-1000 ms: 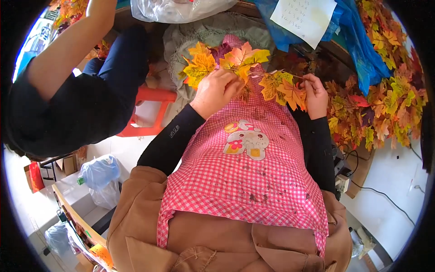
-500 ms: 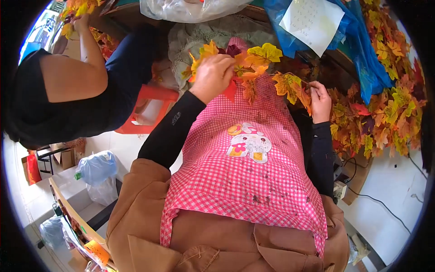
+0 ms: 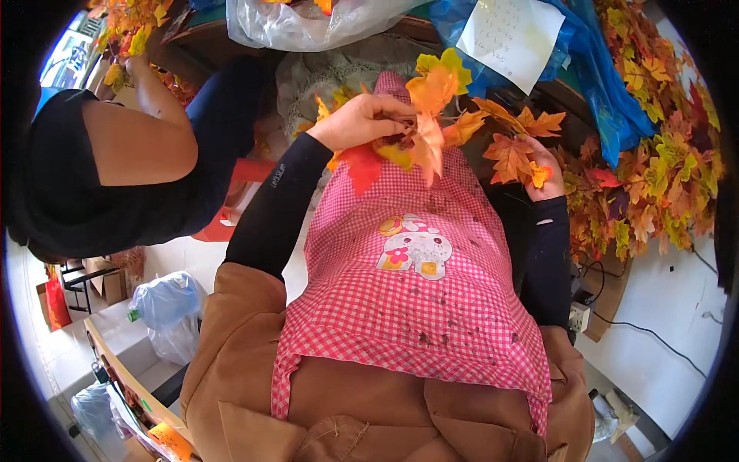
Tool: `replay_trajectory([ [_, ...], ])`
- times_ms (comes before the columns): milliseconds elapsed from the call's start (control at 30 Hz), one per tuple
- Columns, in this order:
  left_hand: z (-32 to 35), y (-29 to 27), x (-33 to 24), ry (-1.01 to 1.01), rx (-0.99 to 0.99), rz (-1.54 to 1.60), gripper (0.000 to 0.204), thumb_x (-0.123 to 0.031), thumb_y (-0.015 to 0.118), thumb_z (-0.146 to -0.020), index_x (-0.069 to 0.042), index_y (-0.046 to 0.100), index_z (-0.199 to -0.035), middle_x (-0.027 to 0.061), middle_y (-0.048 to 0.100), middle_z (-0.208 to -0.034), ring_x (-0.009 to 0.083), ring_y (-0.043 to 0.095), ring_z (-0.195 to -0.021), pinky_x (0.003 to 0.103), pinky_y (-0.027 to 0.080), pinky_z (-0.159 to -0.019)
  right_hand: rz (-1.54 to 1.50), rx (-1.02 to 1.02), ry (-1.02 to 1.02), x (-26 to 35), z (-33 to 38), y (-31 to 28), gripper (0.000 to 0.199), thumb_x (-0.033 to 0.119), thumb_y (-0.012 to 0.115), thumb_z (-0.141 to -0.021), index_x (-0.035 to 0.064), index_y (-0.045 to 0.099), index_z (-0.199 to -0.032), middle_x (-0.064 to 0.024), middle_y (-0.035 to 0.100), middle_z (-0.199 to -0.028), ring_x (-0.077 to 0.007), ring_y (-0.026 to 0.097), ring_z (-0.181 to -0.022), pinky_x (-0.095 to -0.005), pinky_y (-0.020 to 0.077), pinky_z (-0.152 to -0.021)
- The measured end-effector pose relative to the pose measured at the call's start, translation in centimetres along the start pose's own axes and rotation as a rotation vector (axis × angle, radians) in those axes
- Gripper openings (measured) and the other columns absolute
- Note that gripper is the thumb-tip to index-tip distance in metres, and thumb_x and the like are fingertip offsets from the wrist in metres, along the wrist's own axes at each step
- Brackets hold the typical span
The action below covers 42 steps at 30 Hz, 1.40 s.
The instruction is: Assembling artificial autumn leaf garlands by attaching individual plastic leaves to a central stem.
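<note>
Leaf spray (image 3: 433, 91), artificial, in orange, yellow and red: I find it above the upper end of the pink checked apron (image 3: 400, 308), between the two hands.

Left hand (image 3: 356, 123), bare, below a black sleeve (image 3: 265, 204): thumb and fingers together, clamped on the spray near its middle; a red leaf (image 3: 360, 168) hangs beneath, a yellow leaf (image 3: 456, 71) stands at the top.

Right hand (image 3: 545, 168), bare: behind orange leaves (image 3: 509, 156), which cover its fingertips; from my remote seat I cannot tell how they close.

Apron detail: cartoon animal print, dark stains.

Beyond the hands: clear plastic bag (image 3: 319, 27); white paper sheet (image 3: 511, 37), handwritten, on blue plastic (image 3: 608, 100).

At right: dense heap of autumn leaves (image 3: 666, 173); black cable (image 3: 654, 331) below it.

At left: co-worker (image 3: 131, 165) in black, one hand at other leaves; red stool (image 3: 250, 171); bluish water jug (image 3: 165, 299), green-capped
</note>
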<state>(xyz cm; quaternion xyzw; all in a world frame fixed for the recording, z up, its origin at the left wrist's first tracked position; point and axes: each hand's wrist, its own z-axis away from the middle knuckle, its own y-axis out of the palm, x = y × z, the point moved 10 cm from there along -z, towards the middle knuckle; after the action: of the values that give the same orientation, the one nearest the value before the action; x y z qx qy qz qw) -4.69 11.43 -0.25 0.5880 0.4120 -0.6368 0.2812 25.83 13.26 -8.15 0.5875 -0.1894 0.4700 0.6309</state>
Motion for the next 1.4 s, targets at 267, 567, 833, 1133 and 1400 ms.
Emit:
replay_trajectory([
  [267,0.4,-1.0,3.9,-0.24,0.071,0.322,0.024,-0.012,0.052,-0.089,0.0,0.065,-0.105,0.0075,0.065,-0.101,0.0129,0.058,-0.095,0.029,0.047,-0.084,0.21,0.035,-0.065,1.1,0.4,5.1,0.034,0.008,0.052,-0.085,-0.0075,0.055,-0.114,-0.0128,0.062,-0.111,-0.0209,0.06,-0.102,-0.0309,0.0458,-0.092],
  [567,-0.6,3.0,-0.4,-0.224,0.24,-0.448,0.032,-0.038,0.061,-0.088,-0.009,0.071,-0.094,0.011,0.066,-0.07,0.022,0.063,-0.059,0.038,0.049,-0.06,0.552,-0.225,0.012,0.9,1.7,3.8,0.018,0.013,0.06,-0.09,-0.0046,0.064,-0.093,-0.0063,0.067,-0.083,-0.0121,0.058,-0.069,-0.026,0.0448,-0.067],
  [833,-2.9,4.1,-3.9,0.103,0.029,-0.094,0.028,-0.025,0.05,-0.094,-0.001,0.062,-0.103,0.0095,0.064,-0.091,0.0153,0.059,-0.079,0.031,0.048,-0.072,0.459,-0.295,-0.135,2.7,2.7,3.2,0.018,0.011,0.06,-0.09,-0.0052,0.067,-0.09,-0.0035,0.065,-0.083,-0.0097,0.056,-0.072,-0.0258,0.0427,-0.07],
  [1133,-3.3,6.1,-0.8,-0.408,0.219,0.338,0.02,-0.009,0.059,-0.088,0.0,0.064,-0.105,0.0067,0.065,-0.08,0.0143,0.062,-0.067,0.025,0.051,-0.06,0.508,-0.285,-0.024,2.1,1.6,1.2,0.016,0.013,0.061,-0.089,-0.0012,0.066,-0.094,-0.0032,0.066,-0.086,-0.0116,0.061,-0.076,-0.0241,0.0456,-0.071],
  [1400,-3.6,5.2,-0.4,-0.29,0.271,0.684,0.029,0.001,0.056,-0.083,0.003,0.062,-0.111,0.0088,0.065,-0.097,0.016,0.062,-0.085,0.027,0.051,-0.078,0.421,-0.192,-0.129,3.2,1.3,4.6,0.023,0.007,0.056,-0.089,-0.006,0.061,-0.106,-0.0077,0.065,-0.097,-0.0138,0.061,-0.084,-0.0247,0.0463,-0.075],
])
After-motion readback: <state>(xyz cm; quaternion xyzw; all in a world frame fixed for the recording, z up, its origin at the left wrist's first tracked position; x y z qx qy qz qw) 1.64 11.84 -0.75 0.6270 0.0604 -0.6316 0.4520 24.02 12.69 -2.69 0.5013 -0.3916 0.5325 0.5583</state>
